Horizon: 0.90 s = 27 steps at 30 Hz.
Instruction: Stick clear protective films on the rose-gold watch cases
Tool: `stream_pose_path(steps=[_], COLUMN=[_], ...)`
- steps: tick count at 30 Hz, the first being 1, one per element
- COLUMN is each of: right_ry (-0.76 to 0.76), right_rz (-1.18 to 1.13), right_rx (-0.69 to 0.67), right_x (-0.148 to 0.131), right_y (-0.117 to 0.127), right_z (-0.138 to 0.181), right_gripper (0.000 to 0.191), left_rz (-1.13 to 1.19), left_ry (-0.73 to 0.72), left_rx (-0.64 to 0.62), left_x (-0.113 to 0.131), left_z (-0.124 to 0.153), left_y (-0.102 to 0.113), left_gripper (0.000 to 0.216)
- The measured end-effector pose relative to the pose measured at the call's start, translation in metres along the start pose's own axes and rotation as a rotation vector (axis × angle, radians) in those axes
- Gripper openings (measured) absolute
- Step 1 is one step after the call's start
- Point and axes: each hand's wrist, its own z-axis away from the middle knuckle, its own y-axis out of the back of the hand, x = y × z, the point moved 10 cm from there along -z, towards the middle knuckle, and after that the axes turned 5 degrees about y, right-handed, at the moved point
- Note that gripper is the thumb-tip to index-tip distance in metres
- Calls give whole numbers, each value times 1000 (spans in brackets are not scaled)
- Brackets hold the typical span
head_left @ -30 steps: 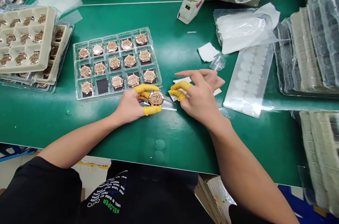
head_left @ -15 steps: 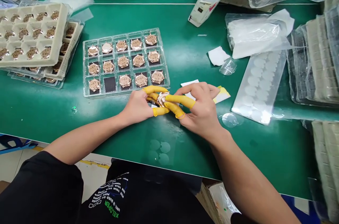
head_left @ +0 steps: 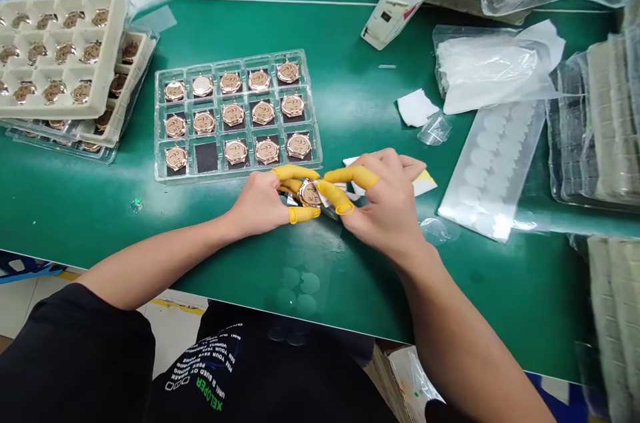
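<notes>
My left hand (head_left: 267, 199), in yellow finger cots, is closed around a rose-gold watch case (head_left: 309, 193). Its printed back faces up. My right hand (head_left: 377, 193), also with yellow finger cots, pinches a thin white piece (head_left: 344, 187) at the right edge of the watch case; its kind is not clear. The right fingertips cover part of that edge. Just beyond my hands lies a clear plastic tray (head_left: 167, 69) of similar watch cases, backs up. One compartment in its front row shows only a black pad (head_left: 207, 157).
Stacked trays of watch cases (head_left: 75, 56) stand at left. A white dispenser bottle (head_left: 400, 6) lies at the back. On the right are a bag of white sheets (head_left: 490, 66), a sheet of round clear films (head_left: 487, 176) and stacked trays (head_left: 607, 116). White-and-yellow paper (head_left: 425, 184) lies beyond my right hand.
My right fingertips have shifted from the middle of the watch back to its right edge, so more of the printed back shows. My left hand keeps its hold.
</notes>
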Motion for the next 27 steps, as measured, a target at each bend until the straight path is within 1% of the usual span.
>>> stream_pose_path(steps=[3,5,7,11,13,16,17,19,21,23,25,27], right_ry=[42,24,-1,41,-14,-183,-226,-260,-255,-256,-277,-290], right_rz=[-64,-28,31,-30,29,158,139,9,-122,-179,-216,-235], right_rx=[-29,-7,27,-2,2,27,15,-78,-214,-298,-303,-288], right_x=[-4,-2,0,-3,8,37,45,53,50,45,41,40], right_y=[-4,-3,-1,-10,-9,6,10,11,5,0,1,3], right_z=[2,3,4,3,2,7,10,15,18,20,19,16], right_gripper=[4,6,6,6,11,13,13,25,32,30,23,17], left_rz=[-27,-31,-11,-19,-7,7,-9,-53,-93,-119,-149,-198], left_ry=[-30,-44,-38,-41,-46,-72,-97,-169,-261,-353,-415,-444], left_rx=[-6,-22,-8,7,2,23,29,31,34,39,39,36], left_x=[2,3,0,-1,0,3,5,12,20,28,34,37], left_z=[0,0,-1,-2,-2,0,2,5,8,12,15,16], left_y=[-1,-2,-1,1,1,3,3,2,1,2,1,1], left_gripper=[51,51,54,53,53,54,53,49,47,44,41,40])
